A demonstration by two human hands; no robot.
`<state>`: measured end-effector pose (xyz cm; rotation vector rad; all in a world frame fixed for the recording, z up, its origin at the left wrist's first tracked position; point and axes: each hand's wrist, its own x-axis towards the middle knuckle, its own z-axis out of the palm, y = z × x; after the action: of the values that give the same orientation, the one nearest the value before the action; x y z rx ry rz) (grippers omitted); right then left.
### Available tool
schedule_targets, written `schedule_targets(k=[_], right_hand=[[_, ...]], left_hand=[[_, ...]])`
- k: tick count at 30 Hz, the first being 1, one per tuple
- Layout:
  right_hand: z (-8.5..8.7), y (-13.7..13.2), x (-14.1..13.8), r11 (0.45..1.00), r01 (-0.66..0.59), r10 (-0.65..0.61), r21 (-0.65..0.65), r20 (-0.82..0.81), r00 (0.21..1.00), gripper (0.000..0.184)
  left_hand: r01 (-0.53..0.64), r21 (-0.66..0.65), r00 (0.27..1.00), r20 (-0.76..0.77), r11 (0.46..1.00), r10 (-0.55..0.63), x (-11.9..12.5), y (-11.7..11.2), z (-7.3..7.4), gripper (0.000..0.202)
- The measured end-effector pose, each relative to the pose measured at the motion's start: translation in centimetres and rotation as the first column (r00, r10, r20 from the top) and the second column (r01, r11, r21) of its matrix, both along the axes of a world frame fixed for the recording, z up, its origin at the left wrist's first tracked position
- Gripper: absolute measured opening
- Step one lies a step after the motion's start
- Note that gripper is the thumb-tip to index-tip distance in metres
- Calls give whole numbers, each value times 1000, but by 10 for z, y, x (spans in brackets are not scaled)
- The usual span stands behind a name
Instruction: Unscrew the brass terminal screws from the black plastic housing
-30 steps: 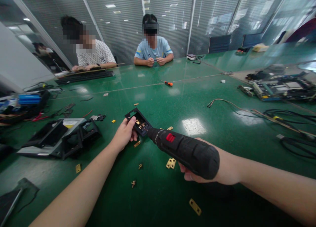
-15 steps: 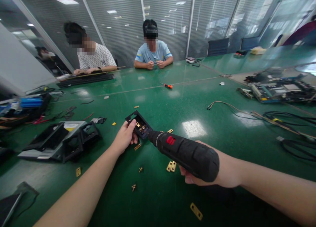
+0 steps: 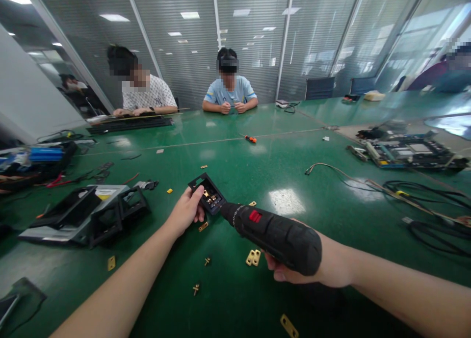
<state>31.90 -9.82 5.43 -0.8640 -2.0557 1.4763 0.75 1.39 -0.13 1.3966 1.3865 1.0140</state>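
My left hand (image 3: pixel 186 211) grips a small black plastic housing (image 3: pixel 206 193) with brass contacts inside, holding it tilted just above the green table (image 3: pixel 257 171). My right hand (image 3: pixel 294 272) is wrapped round a black electric screwdriver (image 3: pixel 274 235) with a red switch. Its tip is pressed into the housing. Small brass plates (image 3: pixel 253 257) and brass screws (image 3: pixel 207 261) lie scattered on the table below both hands.
Black frames and a grey metal unit (image 3: pixel 84 213) lie at left. Cables (image 3: pixel 423 200) and a circuit board (image 3: pixel 408 151) are at right. An orange screwdriver (image 3: pixel 250 139) lies mid-table. Two people (image 3: pixel 230 90) sit at the far side, a third person at far right.
The view has tilted upward, so everything sits a little lower in frame. Both hands keep their hold, with the screwdriver tip still in the housing.
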Motion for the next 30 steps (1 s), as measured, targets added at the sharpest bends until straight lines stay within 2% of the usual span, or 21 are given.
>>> schedule_targets(k=[8,25,30], right_hand=[[-1,1,1,1000,-7,7,8,1,1000,43],[-4,1,1,999,-15,16,45,-16,1000,50],[-1,1,1,998,-12,12,56,9,1000,46]], left_hand=[[-1,2,1000,2,1000,1,0,0,0,49],[-12,8,1000,7,1000,12,2,0,1,49],[-16,6,1000,17,1000,16,2,-1,2,49]])
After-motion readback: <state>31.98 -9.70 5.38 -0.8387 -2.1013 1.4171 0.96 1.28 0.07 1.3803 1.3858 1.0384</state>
